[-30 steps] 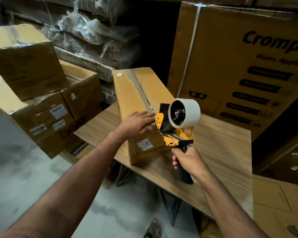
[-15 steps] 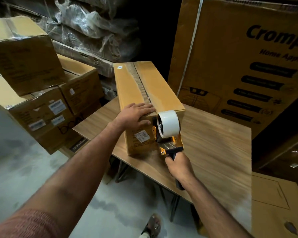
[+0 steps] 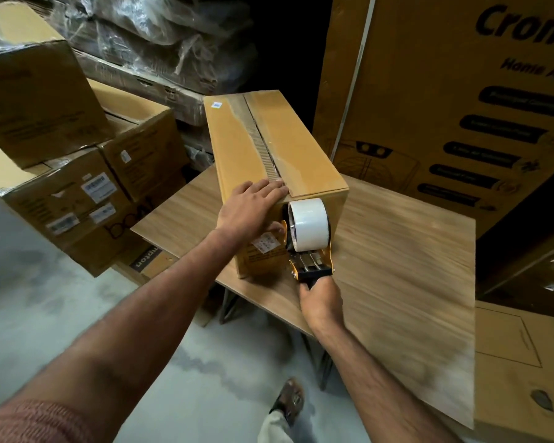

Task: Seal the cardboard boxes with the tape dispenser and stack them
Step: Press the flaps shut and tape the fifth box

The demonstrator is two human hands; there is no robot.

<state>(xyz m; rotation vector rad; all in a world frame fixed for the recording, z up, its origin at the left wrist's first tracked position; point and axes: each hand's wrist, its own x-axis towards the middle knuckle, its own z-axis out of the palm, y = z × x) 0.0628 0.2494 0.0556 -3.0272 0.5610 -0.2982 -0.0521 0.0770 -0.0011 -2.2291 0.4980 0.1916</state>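
Observation:
A long cardboard box (image 3: 301, 148) lies on the wooden table (image 3: 397, 282), its top flaps meeting along a centre seam. My left hand (image 3: 250, 209) lies flat over the near top edge, fingers straight across the seam, thumb down on the front face. My right hand (image 3: 322, 303) grips the black handle of a yellow tape dispenser (image 3: 311, 265) with a white tape roll (image 3: 309, 223). The dispenser's head is pressed against the box's near end face, below the top edge.
Several sealed cardboard boxes (image 3: 77, 193) are stacked at the left on the floor. A large printed carton (image 3: 445, 107) stands behind the table on the right. Another flat carton (image 3: 522, 362) sits low at the right. My sandalled foot (image 3: 290, 399) is on the concrete floor.
The dispenser came down from beside the box top onto its near end face. My left hand slid up from the front corner onto the top edge.

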